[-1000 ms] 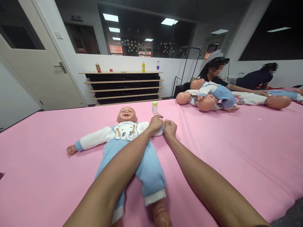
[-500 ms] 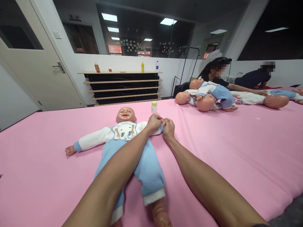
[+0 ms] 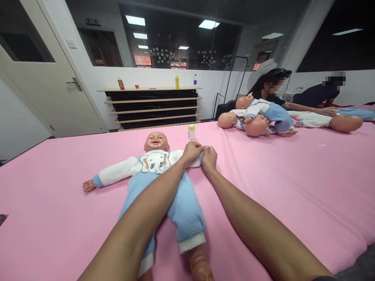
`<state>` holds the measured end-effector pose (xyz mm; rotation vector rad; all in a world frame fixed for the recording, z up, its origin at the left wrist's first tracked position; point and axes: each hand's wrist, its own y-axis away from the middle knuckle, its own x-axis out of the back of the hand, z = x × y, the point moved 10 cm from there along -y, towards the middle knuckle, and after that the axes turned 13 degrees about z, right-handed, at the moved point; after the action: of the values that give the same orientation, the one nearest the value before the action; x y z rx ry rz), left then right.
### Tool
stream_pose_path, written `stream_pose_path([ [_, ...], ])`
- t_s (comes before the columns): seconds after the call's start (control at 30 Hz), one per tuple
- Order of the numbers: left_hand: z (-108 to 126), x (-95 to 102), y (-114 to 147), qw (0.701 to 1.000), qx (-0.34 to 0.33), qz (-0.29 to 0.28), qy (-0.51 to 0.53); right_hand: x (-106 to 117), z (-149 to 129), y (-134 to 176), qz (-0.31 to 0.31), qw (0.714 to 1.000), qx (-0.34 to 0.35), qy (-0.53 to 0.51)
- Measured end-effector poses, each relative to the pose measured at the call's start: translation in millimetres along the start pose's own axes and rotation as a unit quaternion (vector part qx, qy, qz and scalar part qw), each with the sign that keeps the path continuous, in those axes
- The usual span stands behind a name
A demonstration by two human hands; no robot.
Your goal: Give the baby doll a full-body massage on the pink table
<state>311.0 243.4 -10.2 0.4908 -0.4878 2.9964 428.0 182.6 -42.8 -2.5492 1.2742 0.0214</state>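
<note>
A baby doll in a white and blue outfit with an elephant on its chest lies face up on the pink-covered table. My left hand reaches across its body, fingers closed around the end of the doll's arm near the blue cuff. Right beside it, my right hand is closed at the doll's hand, which the fingers mostly hide. The two hands almost touch. Just beyond them stands a small white bottle with a green cap, untouched.
At the back right lies a pile of dolls, with another doll beside it under a co-worker's hand. A second person leans in farther off. A shelf stack with bottles stands behind the table.
Both hands keep nearly the same place at the doll's arm, the fingers shifting slightly closer together. The camera view has moved a little.
</note>
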Motion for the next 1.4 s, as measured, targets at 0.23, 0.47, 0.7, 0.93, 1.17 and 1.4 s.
stream_pose_path([
  [0.23, -8.2, 3.8, -5.6, 1.0, -0.011, 0.016, -0.012, -12.1, -4.7, 5.1, -0.037, 0.997, 0.001, -0.072],
  [0.47, -7.5, 2.0, -3.7, 1.0, 0.003, 0.014, -0.014, -11.1, -7.1, 4.5, -0.033, 0.999, 0.025, -0.012],
  [0.7, -3.2, 0.2, -2.3, 1.0, 0.007, 0.006, -0.005, -3.4, -1.9, 1.5, -0.008, 1.0, 0.005, -0.002],
  [0.93, -0.9, -1.1, -3.5, 1.0, 0.003, 0.008, -0.003, -5.1, 5.0, -1.3, -0.003, 0.999, -0.009, -0.04],
  [1.17, -9.3, 5.3, -8.5, 0.999, 0.019, 0.032, -0.018, -10.7, 0.7, 1.9, -0.021, 0.999, 0.005, -0.027],
  [1.4, -15.6, 5.7, -12.2, 0.998, 0.023, 0.037, -0.037, -11.3, 7.2, -1.7, -0.029, 0.999, 0.023, 0.002],
])
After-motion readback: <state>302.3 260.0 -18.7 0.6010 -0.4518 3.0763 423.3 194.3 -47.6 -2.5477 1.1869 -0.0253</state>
